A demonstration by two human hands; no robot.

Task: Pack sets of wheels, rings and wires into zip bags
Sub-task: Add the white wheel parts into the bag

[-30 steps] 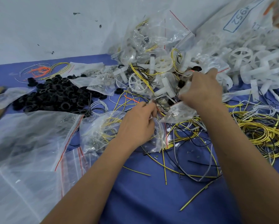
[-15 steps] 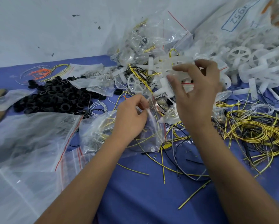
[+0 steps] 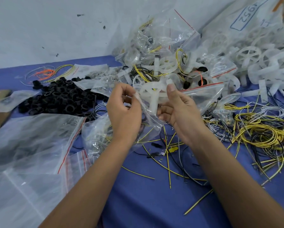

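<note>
My left hand (image 3: 124,111) pinches the edge of a small clear zip bag (image 3: 150,116) held above the blue table. My right hand (image 3: 179,109) grips a white spoked wheel (image 3: 152,93) at the bag's mouth, thumb on top of the rim. Black rings (image 3: 59,97) lie heaped at the left. Yellow and black wires (image 3: 261,137) are coiled at the right. Filled zip bags (image 3: 157,46) are piled behind my hands.
A heap of loose white wheels (image 3: 256,60) fills the far right. Large clear zip bags (image 3: 27,145) with red strips cover the near left. Cut wire ends (image 3: 167,158) lie scattered on the blue table (image 3: 146,203). A white wall (image 3: 55,30) stands behind.
My right hand has come back from the pile with a white wheel and brought it to the bag. My left hand has lifted the small bag off the table.
</note>
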